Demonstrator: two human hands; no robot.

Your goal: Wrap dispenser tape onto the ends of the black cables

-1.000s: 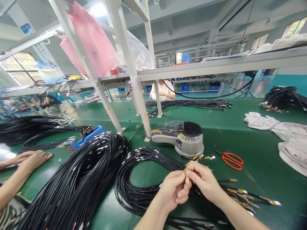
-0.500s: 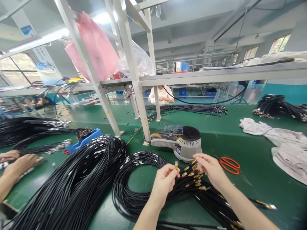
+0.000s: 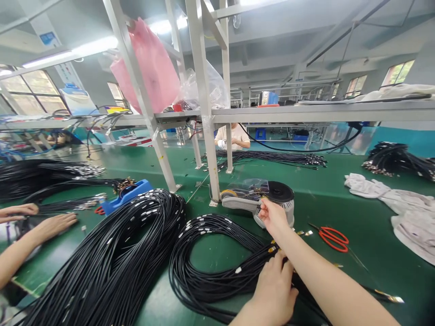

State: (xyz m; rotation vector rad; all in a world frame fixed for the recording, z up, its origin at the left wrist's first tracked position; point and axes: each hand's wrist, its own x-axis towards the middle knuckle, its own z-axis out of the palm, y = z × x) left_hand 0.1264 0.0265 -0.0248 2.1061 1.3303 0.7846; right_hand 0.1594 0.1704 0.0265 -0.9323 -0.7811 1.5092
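Note:
My right hand (image 3: 273,216) reaches forward to the front of the grey tape dispenser (image 3: 258,199), with thumb and fingers pinched at its outlet; what they pinch is too small to see. My left hand (image 3: 274,286) lies palm down on a looped bundle of black cables (image 3: 217,267), its fingers curled over the strands near their gold-tipped ends (image 3: 273,248). A much bigger heap of black cables (image 3: 112,262) lies to the left.
Orange scissors (image 3: 331,237) lie right of the dispenser; white cloths (image 3: 401,206) sit at the far right. A white rack post (image 3: 207,122) stands behind the dispenser. Another person's hands (image 3: 44,224) rest at the left, near a blue tape holder (image 3: 124,194). A person sits across the bench (image 3: 234,136).
My right hand left the cable ends and moved forward to the tape dispenser. My left hand dropped the single connector it held up and came down onto the bundle.

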